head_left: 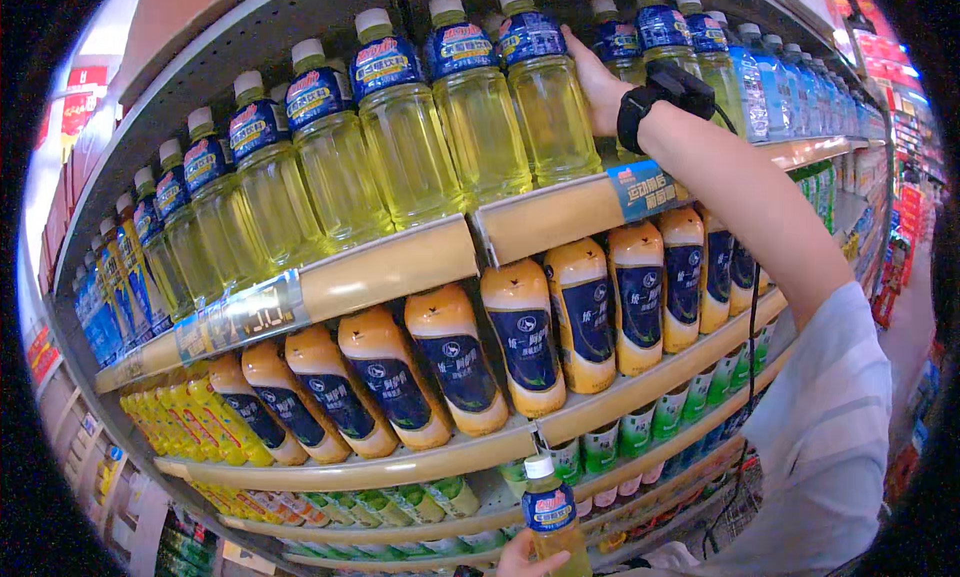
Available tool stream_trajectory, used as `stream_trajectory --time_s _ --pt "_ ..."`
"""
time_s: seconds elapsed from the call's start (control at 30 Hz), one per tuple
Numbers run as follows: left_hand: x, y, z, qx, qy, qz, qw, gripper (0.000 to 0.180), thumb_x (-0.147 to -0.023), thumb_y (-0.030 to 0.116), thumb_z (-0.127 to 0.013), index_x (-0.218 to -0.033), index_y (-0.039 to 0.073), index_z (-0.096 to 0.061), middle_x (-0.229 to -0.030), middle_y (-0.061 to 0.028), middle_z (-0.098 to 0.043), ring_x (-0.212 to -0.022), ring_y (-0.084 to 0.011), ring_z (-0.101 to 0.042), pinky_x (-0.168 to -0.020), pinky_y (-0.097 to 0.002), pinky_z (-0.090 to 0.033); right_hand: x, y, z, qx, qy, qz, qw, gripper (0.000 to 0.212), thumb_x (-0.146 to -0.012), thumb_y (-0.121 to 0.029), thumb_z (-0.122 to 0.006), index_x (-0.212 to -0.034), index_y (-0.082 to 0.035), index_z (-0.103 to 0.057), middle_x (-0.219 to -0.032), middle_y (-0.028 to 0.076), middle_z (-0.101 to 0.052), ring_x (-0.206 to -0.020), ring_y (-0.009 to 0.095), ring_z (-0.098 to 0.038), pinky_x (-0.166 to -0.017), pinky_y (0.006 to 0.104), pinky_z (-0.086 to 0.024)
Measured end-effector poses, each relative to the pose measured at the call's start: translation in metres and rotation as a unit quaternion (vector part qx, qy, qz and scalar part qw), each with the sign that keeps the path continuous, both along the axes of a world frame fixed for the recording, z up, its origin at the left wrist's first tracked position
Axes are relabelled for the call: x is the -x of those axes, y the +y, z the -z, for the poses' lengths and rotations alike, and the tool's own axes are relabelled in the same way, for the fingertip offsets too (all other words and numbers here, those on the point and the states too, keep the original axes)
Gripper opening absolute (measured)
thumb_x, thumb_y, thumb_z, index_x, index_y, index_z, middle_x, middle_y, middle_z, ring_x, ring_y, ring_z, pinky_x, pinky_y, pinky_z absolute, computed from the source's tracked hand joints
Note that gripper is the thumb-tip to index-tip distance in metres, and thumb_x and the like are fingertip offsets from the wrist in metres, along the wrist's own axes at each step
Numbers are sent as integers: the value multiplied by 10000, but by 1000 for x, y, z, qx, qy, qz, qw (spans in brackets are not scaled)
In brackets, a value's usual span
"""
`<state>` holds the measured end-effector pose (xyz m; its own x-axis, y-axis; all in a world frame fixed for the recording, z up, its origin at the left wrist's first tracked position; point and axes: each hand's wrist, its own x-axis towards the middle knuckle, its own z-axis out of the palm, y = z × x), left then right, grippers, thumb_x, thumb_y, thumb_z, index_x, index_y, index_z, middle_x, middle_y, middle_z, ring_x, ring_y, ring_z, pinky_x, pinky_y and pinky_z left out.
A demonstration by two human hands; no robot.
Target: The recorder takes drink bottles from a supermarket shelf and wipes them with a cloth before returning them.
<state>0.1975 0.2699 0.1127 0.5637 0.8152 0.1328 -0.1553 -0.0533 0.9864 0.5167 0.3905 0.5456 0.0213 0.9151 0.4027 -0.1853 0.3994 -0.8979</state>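
My left hand (pixel 530 560) is low in the view, closed round a bottle of yellow drink (pixel 556 537) with a white cap and blue label. My right arm reaches up to the top shelf. There my right hand (pixel 597 85) lies along the right side of a larger yellow drink bottle (pixel 548 117), also white-capped and blue-labelled. Its visible part is stretched out flat against that bottle; the other fingers are hidden. A black strap with a small black device (pixel 680 85) sits on my right wrist. To the left, more yellow bottles (pixel 410 142) stand in a row.
Clear blue-labelled bottles (pixel 780 92) stand farther right on the top shelf. Below, orange bottles with dark labels (pixel 530 337) fill the middle shelf, whose front edge (pixel 400 469) juts out. Green-labelled containers (pixel 600 447) stand lower. A black cable (pixel 750 377) hangs beside my right sleeve.
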Motion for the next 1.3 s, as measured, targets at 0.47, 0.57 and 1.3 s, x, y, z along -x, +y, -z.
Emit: stream_trajectory --time_s 0.47,0.57,1.3 --pt "-1 6 13 19 4 15 1000 392 -677 70 -674 -1023 20 -496 -892 -37 -554 -767 -130 -522 -667 -277 -420 13 -9 2 -12 43 48 998 677 -768 -640 -231 -1040 -82 -501 -994 116 -554 -872 238 -538 -772 388 -424" --pt "-2 0 6 31 6 34 999 381 -677 75 -675 -1013 26 -502 -804 -21 -556 -631 -99 -508 -557 -241 -411 15 -5 0 -56 60 83 993 669 -784 -623 -206 -1041 -77 -495 -976 116 -562 -855 236 -544 -772 384 -424" --pt "-13 -23 42 -99 33 -80 991 322 -684 47 -659 -947 -6 -481 -695 -35 -531 -569 -107 -498 -509 -256 -410 31 -51 21 -161 -378 460 787 583 -527 -389 -715 -828 88 -569 -798 189 -589 -734 256 -590 -652 311 -461"
